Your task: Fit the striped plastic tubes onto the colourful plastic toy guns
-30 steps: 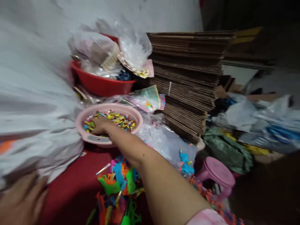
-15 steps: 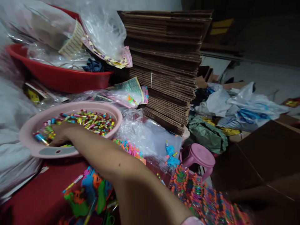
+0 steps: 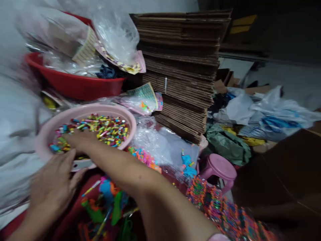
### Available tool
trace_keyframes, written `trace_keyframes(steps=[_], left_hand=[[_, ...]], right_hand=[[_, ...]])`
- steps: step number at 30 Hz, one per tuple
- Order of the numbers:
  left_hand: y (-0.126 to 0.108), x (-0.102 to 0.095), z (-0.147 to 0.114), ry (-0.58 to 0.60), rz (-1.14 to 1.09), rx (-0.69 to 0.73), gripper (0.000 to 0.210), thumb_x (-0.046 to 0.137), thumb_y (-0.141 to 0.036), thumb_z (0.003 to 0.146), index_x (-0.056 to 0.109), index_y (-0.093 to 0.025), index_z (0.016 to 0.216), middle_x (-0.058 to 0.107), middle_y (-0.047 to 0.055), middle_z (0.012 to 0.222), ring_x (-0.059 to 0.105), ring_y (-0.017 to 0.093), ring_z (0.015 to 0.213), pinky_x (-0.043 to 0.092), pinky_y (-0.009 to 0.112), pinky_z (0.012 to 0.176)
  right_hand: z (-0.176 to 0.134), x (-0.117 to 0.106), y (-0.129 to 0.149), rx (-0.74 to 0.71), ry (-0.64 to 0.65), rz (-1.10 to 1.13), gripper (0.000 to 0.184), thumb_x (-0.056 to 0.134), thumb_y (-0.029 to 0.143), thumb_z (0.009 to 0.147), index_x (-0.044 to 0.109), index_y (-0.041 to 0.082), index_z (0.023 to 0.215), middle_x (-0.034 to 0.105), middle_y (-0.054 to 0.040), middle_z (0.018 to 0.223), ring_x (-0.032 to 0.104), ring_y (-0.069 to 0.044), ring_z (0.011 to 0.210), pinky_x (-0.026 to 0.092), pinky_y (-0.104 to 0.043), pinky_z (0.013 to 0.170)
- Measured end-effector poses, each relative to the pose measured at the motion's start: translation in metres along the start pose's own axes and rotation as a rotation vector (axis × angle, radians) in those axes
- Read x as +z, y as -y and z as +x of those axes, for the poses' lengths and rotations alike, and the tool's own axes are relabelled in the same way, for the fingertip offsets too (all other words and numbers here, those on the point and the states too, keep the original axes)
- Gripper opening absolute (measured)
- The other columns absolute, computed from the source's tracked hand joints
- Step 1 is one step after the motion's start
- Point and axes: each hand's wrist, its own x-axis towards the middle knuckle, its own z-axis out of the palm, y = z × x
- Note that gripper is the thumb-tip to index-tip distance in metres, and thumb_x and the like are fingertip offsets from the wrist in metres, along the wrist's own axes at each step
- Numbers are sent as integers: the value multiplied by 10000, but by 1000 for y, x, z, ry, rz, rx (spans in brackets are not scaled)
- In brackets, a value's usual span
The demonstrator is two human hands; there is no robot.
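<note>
1. Tiny colourful pieces [image 3: 110, 130] in the pink basin [image 3: 130, 122], mostly spread right of the right hand [image 3: 78, 140], toward the basin's far-right edge.
2. Right hand's in among them, definitely nearer; honestly can't tell its grip.
3. Left hand [image 3: 54, 180] by the near-left edge, thumb spread wide.

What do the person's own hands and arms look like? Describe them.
The left hand and right hand wear no gloves, and nothing shows on either wrist. The right arm is bare up to a pale pink sleeve at the bottom edge; no sleeve shows on the left.
</note>
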Motion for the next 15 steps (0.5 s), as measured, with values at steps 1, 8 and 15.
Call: trace_keyframes(steps=[1, 8, 15], left_hand=[[-7, -2, -7, -24, 36, -7, 547, 440, -517, 901, 421, -248, 1377, 564, 91, 1352, 520, 381, 1228, 456, 587, 980], [-19, 2, -42, -68, 82, -15, 503, 621, -383, 879, 505, -119, 1290, 549, 191, 1359, 467, 336, 1325, 425, 482, 1083], [-27, -11, -61, -15, 147, -109, 505, 568, -472, 921, 525, -164, 1318, 519, 158, 1427, 378, 301, 1407, 421, 463, 1064]], right_hand=[[-9, -1, 3, -28, -11, -16, 487, 418, 603, 945, 442, 435, 1401, 421, 27, 1506, 483, -278, 1278, 445, -512, 979], [-30, 12, 18, -144, -211, -19, 609, 744, 344, 729, 549, 280, 1302, 421, -108, 1418, 412, -382, 1260, 457, -521, 953], [-37, 13, 37, -123, -279, -50, 438, 680, 240, 758, 618, 254, 1191, 468, -98, 1336, 428, -336, 1179, 473, -407, 864]])
